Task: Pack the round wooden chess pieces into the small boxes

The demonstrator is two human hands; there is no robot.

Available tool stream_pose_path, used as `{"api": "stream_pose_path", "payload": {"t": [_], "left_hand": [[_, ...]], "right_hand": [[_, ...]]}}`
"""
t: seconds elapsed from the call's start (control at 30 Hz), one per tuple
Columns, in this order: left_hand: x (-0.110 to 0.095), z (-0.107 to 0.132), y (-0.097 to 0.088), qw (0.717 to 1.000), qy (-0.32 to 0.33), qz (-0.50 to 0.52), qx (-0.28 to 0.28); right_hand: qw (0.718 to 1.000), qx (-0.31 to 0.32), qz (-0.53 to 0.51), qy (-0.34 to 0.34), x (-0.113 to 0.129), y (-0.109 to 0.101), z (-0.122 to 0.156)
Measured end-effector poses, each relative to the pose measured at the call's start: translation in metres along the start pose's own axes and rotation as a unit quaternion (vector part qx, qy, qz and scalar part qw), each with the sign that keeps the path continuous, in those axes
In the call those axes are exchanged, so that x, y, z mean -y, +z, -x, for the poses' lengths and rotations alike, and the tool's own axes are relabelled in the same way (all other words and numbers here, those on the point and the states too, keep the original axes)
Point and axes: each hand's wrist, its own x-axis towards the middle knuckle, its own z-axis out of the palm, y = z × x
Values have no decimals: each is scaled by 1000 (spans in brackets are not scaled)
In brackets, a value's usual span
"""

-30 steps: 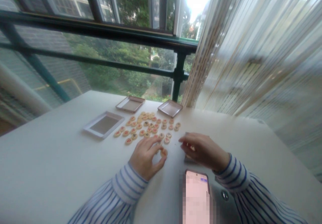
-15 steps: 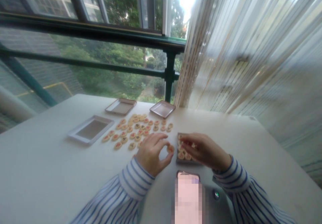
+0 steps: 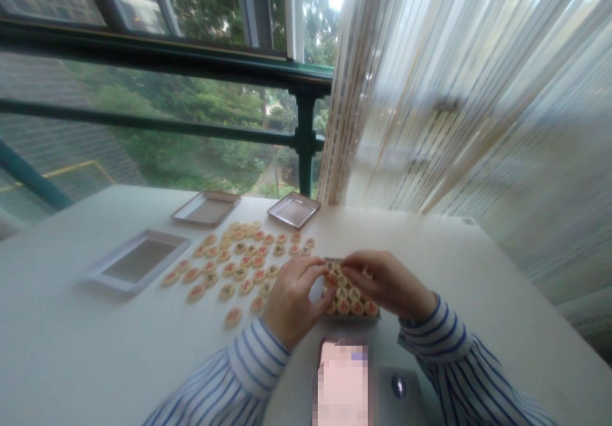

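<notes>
Round wooden game pieces [image 3: 239, 263] with red and dark marks lie spread on the white table [image 3: 71, 343]. A small tray [image 3: 351, 314] close to me holds several more pieces. My left hand [image 3: 292, 298] reaches to the tray's left edge, its thumb and fingers pinched round a piece. My right hand [image 3: 387, 282] curls over the tray from the right, fingertips pinched on the pieces at its far end. Both sleeves are blue-striped.
Three shallow trays sit beyond the pieces: a white one [image 3: 136, 261] at left, a brown one [image 3: 206, 208] and another [image 3: 293, 210] near the window rail. A phone [image 3: 343, 381] lies at the near edge. A curtain [image 3: 454, 94] hangs at right.
My left hand has carried a piece rightward from the spread pieces to the small tray. The right hand stayed over the tray. The view shifted right.
</notes>
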Motion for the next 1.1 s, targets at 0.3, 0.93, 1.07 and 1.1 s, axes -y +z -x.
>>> {"api": "stream_pose_path", "payload": {"t": [0.3,0.93,1.07,1.1], "left_hand": [[3,9,2,1000,-9,7,-8],[2,19,9,986,-83,143,-28],[1,19,4,958,-172,231,14],[1,19,5,947,-196,254,23]], "right_hand": [[996,51,-71,16,-3,11,-4],[979,32,-196,53,-3,20,-6],[980,38,-190,52,-1,17,-4],[980,39,-188,51,-1,16,-3]]}}
